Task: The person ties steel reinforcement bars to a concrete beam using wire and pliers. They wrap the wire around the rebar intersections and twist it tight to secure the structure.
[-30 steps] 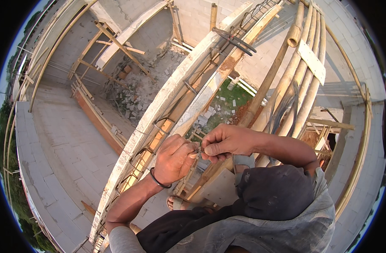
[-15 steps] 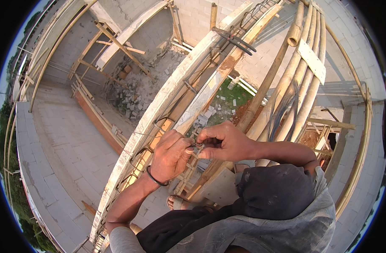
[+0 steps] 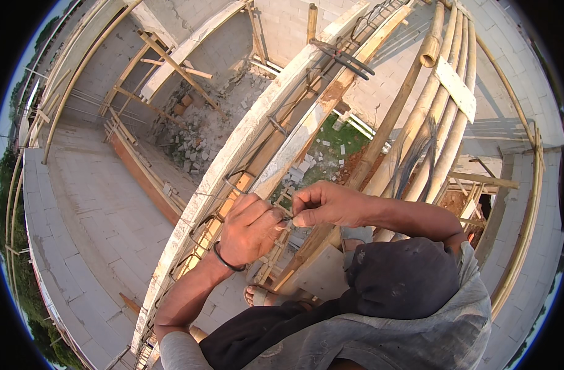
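Observation:
Above the long timber formwork, my left hand (image 3: 250,229) is closed, with thumb and fingertips pinching a small, dark, wire-like piece (image 3: 287,219). From the right, my right hand (image 3: 325,205) meets it, thumb and forefinger pinched on the same piece. Most of that piece is hidden by my fingers. Below my hands runs a steel rebar cage (image 3: 237,180) with bent stirrups, lying between the formwork boards (image 3: 232,154). Farther along, pincers (image 3: 343,58) with dark handles rest across the formwork. A bundle of thin dark wire (image 3: 417,161) hangs over the bamboo poles at right.
Several thick bamboo poles (image 3: 441,154) run along my right, with a pale board (image 3: 456,91) across them. Rubble (image 3: 202,139) lies far below on the left, beside block walls (image 3: 97,203). My sandalled foot (image 3: 257,296) shows low down, near gaps between planks.
My right thumb and forefinger have closed together on the small piece, and that hand has shifted slightly right. My left hand has turned a little and moved slightly down.

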`<state>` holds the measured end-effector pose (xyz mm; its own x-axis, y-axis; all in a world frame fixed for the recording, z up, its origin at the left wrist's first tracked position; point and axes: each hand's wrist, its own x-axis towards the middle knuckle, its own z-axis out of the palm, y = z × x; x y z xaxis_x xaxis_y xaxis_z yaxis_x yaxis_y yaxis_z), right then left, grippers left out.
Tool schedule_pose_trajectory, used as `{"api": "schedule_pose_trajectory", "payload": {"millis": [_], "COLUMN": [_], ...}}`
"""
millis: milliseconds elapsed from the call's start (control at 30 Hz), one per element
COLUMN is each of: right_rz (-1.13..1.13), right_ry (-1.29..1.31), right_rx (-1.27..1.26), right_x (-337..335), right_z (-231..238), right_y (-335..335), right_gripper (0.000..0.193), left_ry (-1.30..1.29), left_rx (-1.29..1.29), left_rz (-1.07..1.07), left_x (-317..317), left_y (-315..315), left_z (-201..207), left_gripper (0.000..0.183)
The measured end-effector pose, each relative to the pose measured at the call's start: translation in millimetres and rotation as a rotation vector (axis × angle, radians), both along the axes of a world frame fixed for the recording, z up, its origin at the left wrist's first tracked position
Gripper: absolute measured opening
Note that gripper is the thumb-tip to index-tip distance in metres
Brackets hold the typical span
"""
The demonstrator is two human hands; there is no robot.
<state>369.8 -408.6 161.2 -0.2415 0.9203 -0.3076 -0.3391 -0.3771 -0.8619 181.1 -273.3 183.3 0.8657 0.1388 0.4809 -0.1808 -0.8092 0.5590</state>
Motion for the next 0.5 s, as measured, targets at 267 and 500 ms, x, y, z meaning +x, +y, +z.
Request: {"api": "schedule_pose_trajectory", "payload": {"millis": [267, 500], "right_rz": [-0.033, -0.147], "right_ry": [-0.369, -0.86], "right_rx": [0.161, 0.667], "right_x": [3, -5], "right_z": [8, 7], "right_y": [-2, 0], "right_gripper": [0.024, 0.02], "left_ry": [0.229, 0.644], "left_rx": [-0.582, -1.153], "left_rz": [0.095, 0.194], "left_x": [2, 5], "left_y": [-2, 4], "left_z": [3, 3], "left_gripper": [0.024, 0.024]}}
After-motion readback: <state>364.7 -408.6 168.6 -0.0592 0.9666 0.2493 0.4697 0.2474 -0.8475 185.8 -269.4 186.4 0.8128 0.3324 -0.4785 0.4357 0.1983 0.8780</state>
